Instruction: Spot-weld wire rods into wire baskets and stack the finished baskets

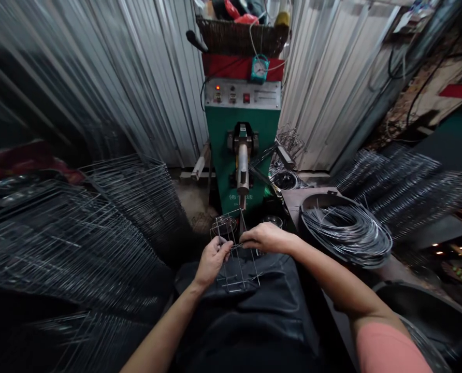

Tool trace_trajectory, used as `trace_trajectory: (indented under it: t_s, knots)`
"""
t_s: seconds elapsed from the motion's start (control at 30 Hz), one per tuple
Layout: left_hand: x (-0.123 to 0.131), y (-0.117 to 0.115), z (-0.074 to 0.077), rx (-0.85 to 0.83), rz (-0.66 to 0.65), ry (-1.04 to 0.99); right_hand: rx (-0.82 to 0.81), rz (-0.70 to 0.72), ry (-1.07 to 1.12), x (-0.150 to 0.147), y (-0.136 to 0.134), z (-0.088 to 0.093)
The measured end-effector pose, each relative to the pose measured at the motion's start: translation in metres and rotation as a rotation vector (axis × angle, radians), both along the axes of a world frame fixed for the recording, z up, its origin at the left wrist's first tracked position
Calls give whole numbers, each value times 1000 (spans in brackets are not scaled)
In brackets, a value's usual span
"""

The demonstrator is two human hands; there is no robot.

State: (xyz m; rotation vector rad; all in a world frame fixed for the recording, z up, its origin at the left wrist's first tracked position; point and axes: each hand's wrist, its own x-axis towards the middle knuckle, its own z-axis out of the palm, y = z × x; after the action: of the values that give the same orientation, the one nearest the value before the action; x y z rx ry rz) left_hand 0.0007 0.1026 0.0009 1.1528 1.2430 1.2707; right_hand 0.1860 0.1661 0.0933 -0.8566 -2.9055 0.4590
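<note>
A small wire grid [244,288] hangs tilted between my hands, above a dark apron or cloth on my lap. My left hand [211,261] is closed on its left side, thumb and fingers pinching the wires. From the right, my right hand [270,238] reaches in with its fingertips pinched on a thin wire that lies across the grid. Just beyond the grid's upper end stands the metal electrode arm [243,168] of a green spot welder [221,129]. The electrode tip comes down close to the grid; whether they touch is hard to see.
Stacks of wire grids [138,191] fill the left side. A round tub [306,202] with coiled cut wires [343,228] stands at right, near a dark basin [421,311]. Bundled wire racks [405,176] lie farther right. Corrugated metal sheeting [149,67] closes the back.
</note>
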Motion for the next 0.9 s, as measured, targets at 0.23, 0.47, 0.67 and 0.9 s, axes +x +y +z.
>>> trace_trajectory:
  t_s: [0.23, 0.47, 0.67, 0.9]
  knots:
    - [-15, -8, 0, -13, -17, -18, 74, 109, 5, -8, -3, -5]
    - [-15, -10, -3, -36, 35, -120, -72, 179, 67, 5, -1, -10]
    - [-9, -20, 2, -41, -26, -77, 98, 249, 83, -3, -9, -15]
    - [-16, -21, 5, -107, -162, -92, 106, 270, 120, -5, 3, -19]
